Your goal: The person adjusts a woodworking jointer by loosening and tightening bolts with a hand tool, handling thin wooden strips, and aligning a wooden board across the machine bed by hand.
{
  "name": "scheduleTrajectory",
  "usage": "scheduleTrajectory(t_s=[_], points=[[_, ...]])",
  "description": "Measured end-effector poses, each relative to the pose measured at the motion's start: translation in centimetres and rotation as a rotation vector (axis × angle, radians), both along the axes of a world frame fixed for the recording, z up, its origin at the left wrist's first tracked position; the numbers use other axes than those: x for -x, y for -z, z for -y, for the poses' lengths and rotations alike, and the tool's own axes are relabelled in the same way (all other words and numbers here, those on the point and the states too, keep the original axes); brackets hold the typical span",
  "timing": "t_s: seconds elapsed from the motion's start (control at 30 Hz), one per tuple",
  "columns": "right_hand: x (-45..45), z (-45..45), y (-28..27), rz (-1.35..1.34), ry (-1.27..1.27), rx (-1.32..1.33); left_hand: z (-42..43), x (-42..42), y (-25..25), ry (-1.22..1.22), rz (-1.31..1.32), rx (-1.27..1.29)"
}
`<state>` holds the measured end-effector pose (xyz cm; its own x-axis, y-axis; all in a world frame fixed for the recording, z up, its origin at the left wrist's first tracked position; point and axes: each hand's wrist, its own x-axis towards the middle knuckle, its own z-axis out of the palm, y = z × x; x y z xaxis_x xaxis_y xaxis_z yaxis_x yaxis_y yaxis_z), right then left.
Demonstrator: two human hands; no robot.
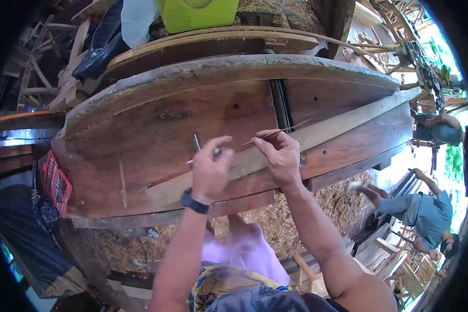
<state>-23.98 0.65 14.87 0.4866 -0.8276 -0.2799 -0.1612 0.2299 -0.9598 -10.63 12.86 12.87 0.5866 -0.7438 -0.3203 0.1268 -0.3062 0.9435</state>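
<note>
From my end of the feed I see the right hand (284, 160) above the table (140, 136), its fingers pinching a thin strip (302, 123) between thumb and fingertips — a light hold, which I judge suits so slender a piece. The strip points left and near at one end, right and far at the other, over the long board (343, 122) that lies slantwise across the table. I take the board's broad face to be what keeps it lying steady.

The left hand (210, 174) is blurred beside it, fingers partly curled; I cannot tell whether they grip anything. Just beyond them I make out a metal tool (196, 141), but not whether it is held or lying there.

At the left end sits a red case (57, 184) with small metal pieces ranged inside, perhaps sockets — set there, I would guess, to be out of the hands' way. On the far side, past the table, stands a lime-green container (195, 18); I cannot see what it holds. A whitish plastic bag (137, 23) is just left of it, its contents hidden from me too
</note>
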Motion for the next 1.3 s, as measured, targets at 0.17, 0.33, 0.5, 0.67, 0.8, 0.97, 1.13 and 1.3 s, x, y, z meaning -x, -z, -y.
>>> scheduleTrajectory(t_s=[0.17, 0.33, 0.5, 0.67, 0.8, 0.97, 1.13, 1.3], points=[[2.2, 0.8, -1.5, -0.080, -0.069, 0.083, 1.3, 3.9, -1.9, 0.083, 0.259, 0.092], [4.0, 1.4, -1.8, -0.096, -0.104, 0.090, 1.8, 5.3, -3.2, 0.174, 0.430, 0.066], [5.2, 1.6, -2.6, -0.119, -0.144, 0.209, 2.1, 6.3, -3.7, 0.211, 0.677, 0.092], [6.2, 1.9, -4.4, -0.199, -0.206, 0.129, 1.9, 6.3, -3.8, 0.398, 0.916, 0.066], [7.5, 2.1, -3.3, -0.312, -0.336, 0.091, 2.1, 6.2, -4.9, 0.535, 0.972, 0.137], [7.8, 0.6, -2.9, -0.255, -0.345, -0.089, 1.8, 4.1, -3.7, 0.176, 0.582, 0.043], [6.7, -0.5, -1.4, -0.101, -0.271, -0.123, -0.4, 5.0, -5.3, 0.145, 0.088, -0.062], [4.3, -0.6, -1.8, -0.069, -0.341, -0.084, -2.4, 4.9, -2.7, 0.081, -0.010, -0.081]])
